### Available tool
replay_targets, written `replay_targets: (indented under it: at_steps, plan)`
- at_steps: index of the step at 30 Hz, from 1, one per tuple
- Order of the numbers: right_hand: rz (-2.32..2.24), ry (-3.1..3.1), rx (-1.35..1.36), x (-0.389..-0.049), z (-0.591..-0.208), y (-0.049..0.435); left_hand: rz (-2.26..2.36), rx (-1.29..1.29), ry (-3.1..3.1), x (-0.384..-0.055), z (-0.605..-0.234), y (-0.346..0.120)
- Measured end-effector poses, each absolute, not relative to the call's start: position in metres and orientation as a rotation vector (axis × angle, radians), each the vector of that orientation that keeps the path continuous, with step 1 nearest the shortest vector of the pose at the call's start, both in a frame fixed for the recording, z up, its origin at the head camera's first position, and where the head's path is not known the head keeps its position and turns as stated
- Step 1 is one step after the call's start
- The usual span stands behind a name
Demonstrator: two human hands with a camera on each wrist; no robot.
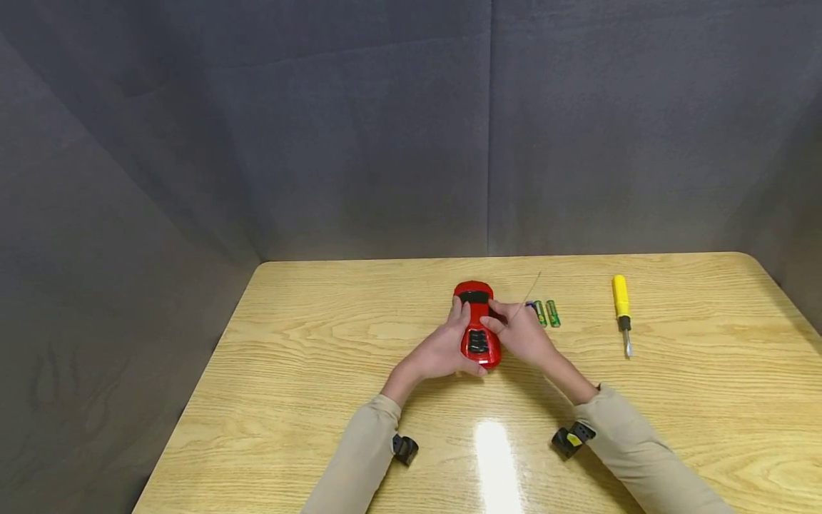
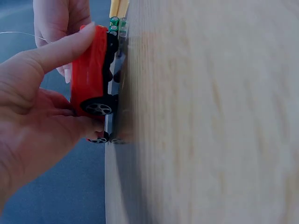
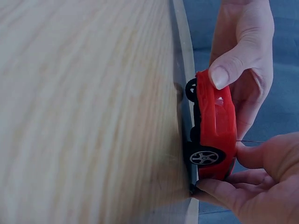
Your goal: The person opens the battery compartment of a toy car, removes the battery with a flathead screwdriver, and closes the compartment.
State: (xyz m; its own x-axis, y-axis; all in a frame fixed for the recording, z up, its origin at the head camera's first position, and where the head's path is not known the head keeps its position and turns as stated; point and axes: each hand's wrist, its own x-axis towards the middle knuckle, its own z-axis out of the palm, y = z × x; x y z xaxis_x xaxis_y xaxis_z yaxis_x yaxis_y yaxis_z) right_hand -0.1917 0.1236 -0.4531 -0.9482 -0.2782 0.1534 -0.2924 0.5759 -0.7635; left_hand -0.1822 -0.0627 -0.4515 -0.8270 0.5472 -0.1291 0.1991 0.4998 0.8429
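Observation:
A red toy car point(image 1: 477, 312) with black windows and a louvred black rear panel stands lengthwise on the table, its wheels down. From the left, my left hand point(image 1: 443, 348) grips it, thumb at the tail end and fingers along the far side and roof. My right hand point(image 1: 523, 334) holds the car's right side, with the thumb near the roof and curled fingers low by a wheel point(image 3: 204, 157). A thin wire point(image 1: 531, 289) slants up beside the right hand; in the right wrist view it meets the car near the thumb, its base hidden.
Several green batteries point(image 1: 553, 313) lie just right of my right hand, partly hidden by it. Farther right is a screwdriver point(image 1: 621, 300) with a yellow handle, its tip towards me. The wooden table point(image 1: 308, 371) ends at a grey cloth backdrop point(image 1: 359, 157).

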Motion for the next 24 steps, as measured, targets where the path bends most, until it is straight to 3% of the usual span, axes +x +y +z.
replay_targets:
  at_steps: [13, 24]
  plan:
    - [1.308, -2.795, 0.502, -0.193, -0.458, 0.132, 1.192, 0.555, 2.428, -0.184, -0.454, -0.059]
    - [1.022, -2.56, 0.396, -0.199, -0.438, 0.181, 1.134, 0.511, 2.481, -0.188, -0.451, -0.058]
